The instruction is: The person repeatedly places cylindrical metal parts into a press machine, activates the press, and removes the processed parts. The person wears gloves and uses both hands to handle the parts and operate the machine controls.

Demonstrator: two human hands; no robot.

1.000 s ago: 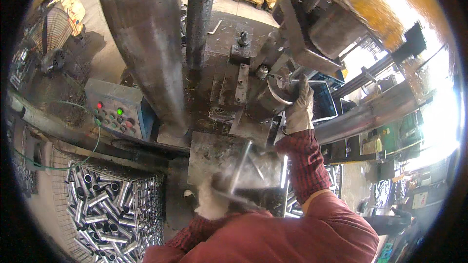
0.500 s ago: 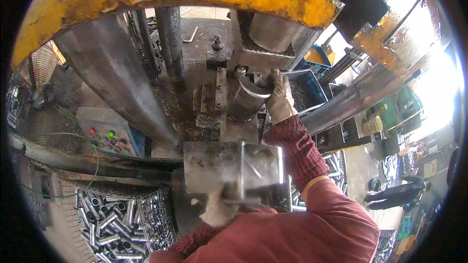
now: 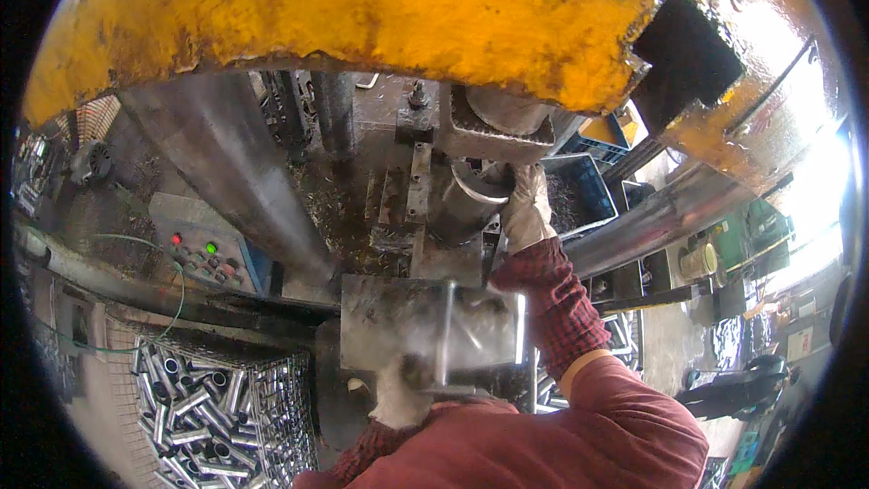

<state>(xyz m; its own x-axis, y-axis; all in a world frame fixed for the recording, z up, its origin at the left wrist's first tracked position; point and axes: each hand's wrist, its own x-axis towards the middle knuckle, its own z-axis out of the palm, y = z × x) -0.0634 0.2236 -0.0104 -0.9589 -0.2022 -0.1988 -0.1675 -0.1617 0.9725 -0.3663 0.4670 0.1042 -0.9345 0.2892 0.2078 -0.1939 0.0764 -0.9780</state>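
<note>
My right hand (image 3: 525, 208), in a pale work glove, reaches up and grips a short steel tube (image 3: 466, 199) lying in the press tooling under the grey ram block (image 3: 493, 131). Low in the view my gloved left hand (image 3: 398, 394) holds a thin metal rod (image 3: 444, 335) that stands upright in front of a square steel plate (image 3: 407, 317). Both sleeves are red plaid. The yellow press frame (image 3: 407, 9) fills the top of the view.
A wire basket (image 3: 217, 407) at lower left holds several short steel tubes. A grey control box (image 3: 204, 254) with red and green buttons sits left of the thick steel column (image 3: 235, 172). A blue crate (image 3: 584, 190) of scrap stands to the right.
The view has tilted so the yellow frame now covers the top. My right hand stays on the tube in the tooling; the left hand still holds the rod, now more upright.
</note>
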